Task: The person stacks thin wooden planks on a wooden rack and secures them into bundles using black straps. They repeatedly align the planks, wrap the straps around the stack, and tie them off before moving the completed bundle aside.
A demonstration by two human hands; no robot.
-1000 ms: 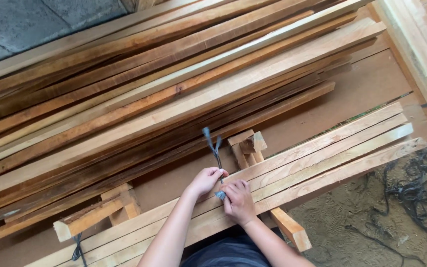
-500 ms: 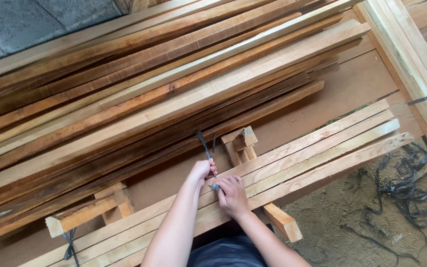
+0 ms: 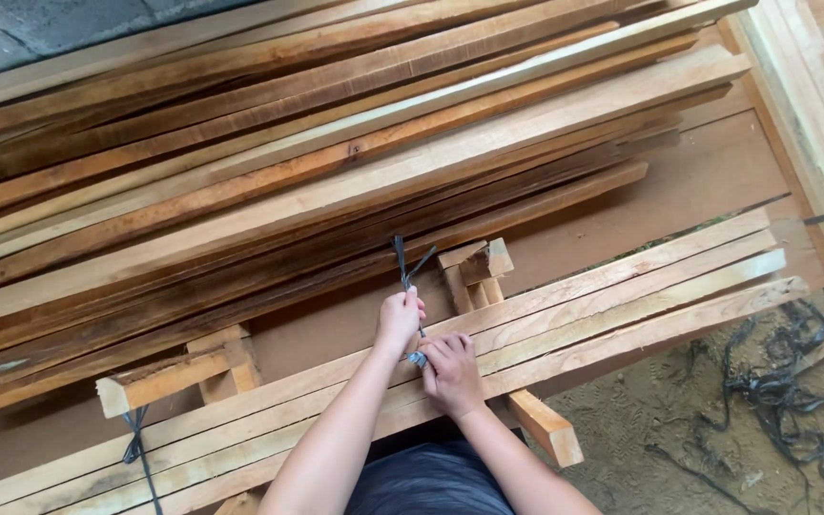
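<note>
A bundle of pale wooden slats (image 3: 622, 305) lies across wooden supports in front of me. A dark plastic strap (image 3: 404, 262) loops over the bundle, and its two loose ends stick up. My left hand (image 3: 400, 319) is closed around the strap just above the slats. My right hand (image 3: 450, 370) rests on the slats right beside it, and its fingers pinch a small metal clip (image 3: 418, 360) on the strap. A second dark strap (image 3: 135, 443) is tied around the bundle at the far left.
A big pile of long brown boards (image 3: 336, 162) lies behind on a brown sheet (image 3: 698, 181). Short wooden blocks (image 3: 474, 272) and a cross piece (image 3: 545, 429) support the slats. Loose black strap scraps (image 3: 774, 381) lie on the dirt at right. A pale beam (image 3: 813, 124) runs along the right edge.
Both hands stay on the strap at the same spot on the bundle. The camera has shifted slightly, and the strap's loose ends stand a little differently.
</note>
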